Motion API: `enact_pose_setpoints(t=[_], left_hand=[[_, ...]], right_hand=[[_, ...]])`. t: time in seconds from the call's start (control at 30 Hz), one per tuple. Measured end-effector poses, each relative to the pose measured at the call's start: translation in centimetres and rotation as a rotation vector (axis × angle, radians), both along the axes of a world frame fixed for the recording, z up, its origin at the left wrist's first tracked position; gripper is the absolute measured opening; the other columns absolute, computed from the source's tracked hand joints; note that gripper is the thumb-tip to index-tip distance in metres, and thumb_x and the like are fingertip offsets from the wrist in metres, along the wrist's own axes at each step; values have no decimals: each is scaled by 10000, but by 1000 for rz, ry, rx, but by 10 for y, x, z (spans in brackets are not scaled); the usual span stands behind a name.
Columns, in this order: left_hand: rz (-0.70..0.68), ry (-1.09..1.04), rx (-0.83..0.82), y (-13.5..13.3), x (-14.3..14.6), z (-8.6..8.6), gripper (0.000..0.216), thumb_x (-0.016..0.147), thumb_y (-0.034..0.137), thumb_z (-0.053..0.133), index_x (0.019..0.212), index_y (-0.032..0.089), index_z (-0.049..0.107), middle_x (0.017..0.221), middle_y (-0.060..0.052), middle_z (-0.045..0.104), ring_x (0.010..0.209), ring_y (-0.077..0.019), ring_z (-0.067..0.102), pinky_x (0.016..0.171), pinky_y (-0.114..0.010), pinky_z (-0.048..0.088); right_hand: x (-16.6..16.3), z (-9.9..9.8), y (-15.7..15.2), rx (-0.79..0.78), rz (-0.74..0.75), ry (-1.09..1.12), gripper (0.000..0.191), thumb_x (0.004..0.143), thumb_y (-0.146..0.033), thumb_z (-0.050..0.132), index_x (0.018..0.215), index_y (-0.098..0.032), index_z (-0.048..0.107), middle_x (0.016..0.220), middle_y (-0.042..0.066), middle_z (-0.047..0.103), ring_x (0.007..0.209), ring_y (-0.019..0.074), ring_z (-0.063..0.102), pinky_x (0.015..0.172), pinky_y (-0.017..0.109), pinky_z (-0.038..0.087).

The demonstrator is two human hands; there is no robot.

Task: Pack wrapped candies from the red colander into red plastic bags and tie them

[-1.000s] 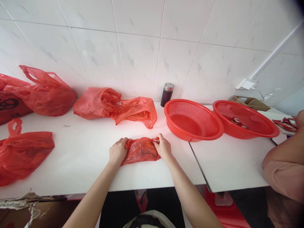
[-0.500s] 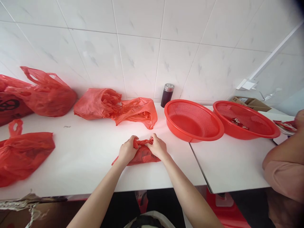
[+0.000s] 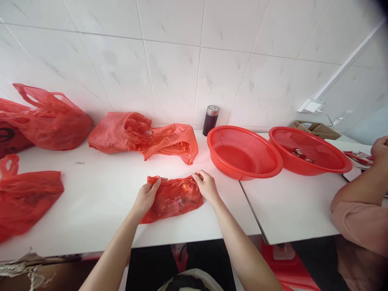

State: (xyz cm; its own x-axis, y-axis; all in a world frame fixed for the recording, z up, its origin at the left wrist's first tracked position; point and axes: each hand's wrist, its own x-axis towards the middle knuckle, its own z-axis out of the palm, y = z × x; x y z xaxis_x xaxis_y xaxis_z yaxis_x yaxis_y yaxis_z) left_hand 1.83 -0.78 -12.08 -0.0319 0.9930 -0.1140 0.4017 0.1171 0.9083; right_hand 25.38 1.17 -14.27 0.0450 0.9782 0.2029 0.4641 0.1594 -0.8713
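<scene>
Left hand (image 3: 146, 197) and right hand (image 3: 206, 186) each pinch an upper corner of the small red bag (image 3: 174, 198) on the white table (image 3: 100, 194).

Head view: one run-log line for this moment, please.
left hand: grips small red bag, left end | right hand: pinches right end | bag: lying on white table | nearby: red basket, right
</scene>
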Motion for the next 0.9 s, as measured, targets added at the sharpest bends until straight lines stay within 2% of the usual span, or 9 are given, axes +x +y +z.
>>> enact_pose_setpoints(t=[0.1,0.2,0.43,0.53,0.63,0.67,0.73,0.83,0.9], left_hand=[[158,-52,3,-8,-8,-5,567,825,674,479,827,155,707,818,-94,735,882,-304,688,825,-415,537],[272,-154,36,-17,-14,-11,561,832,662,487,929,146,684,926,-115,741,955,-287,689,849,-399,548],[330,-327,-7,-26,-22,-14,443,859,542,516,873,122,657,902,-175,737,845,-302,726,707,-433,598],[432,-305,101,-24,-24,-4,361,865,470,538,1034,160,611,1116,-161,688,974,-287,697,824,-457,571],[537,-111,419,-19,-16,11,371,867,395,562,1206,249,518,1370,-97,533,1231,-246,546,1052,-443,422],[486,13,539,-17,-10,16,359,868,375,565,1205,257,525,1378,-85,522,1272,-242,501,1091,-433,372],[235,291,629,-9,6,21,321,878,354,540,1179,245,560,1351,-92,541,1300,-254,457,1110,-430,324],[-136,499,399,4,27,21,298,843,358,567,1110,234,613,1229,-108,627,1188,-305,534,1010,-455,387],[-232,514,263,10,33,21,221,800,358,604,976,234,655,979,-85,700,945,-303,631,838,-428,462]], right_hand=[[0,-4,7,11,-44,44,276,906,-434,452,805,-225,602,786,17,705,722,178,642,718,282,467],[5,-6,16,-3,-71,93,267,903,-411,459,753,-223,575,738,17,712,681,181,667,723,292,486],[5,-20,17,3,-44,200,256,884,-416,511,746,-214,585,715,18,702,704,191,681,715,294,495],[4,-26,16,12,-49,283,282,878,-471,522,820,-207,602,769,31,701,734,197,682,720,298,500],[3,-27,17,5,-11,381,321,876,-501,529,911,-196,619,818,36,700,714,191,685,685,291,498],[3,-25,16,1,8,410,325,876,-501,534,936,-194,624,834,36,700,710,186,687,674,285,493],[1,-21,14,-3,44,464,319,875,-489,549,974,-198,635,862,35,699,725,180,692,669,275,485],[0,-14,9,-1,76,542,304,873,-478,565,980,-204,640,876,37,698,768,178,696,680,267,482],[2,-11,7,3,75,591,311,878,-479,559,1022,-210,619,879,40,700,793,178,695,686,266,484]])
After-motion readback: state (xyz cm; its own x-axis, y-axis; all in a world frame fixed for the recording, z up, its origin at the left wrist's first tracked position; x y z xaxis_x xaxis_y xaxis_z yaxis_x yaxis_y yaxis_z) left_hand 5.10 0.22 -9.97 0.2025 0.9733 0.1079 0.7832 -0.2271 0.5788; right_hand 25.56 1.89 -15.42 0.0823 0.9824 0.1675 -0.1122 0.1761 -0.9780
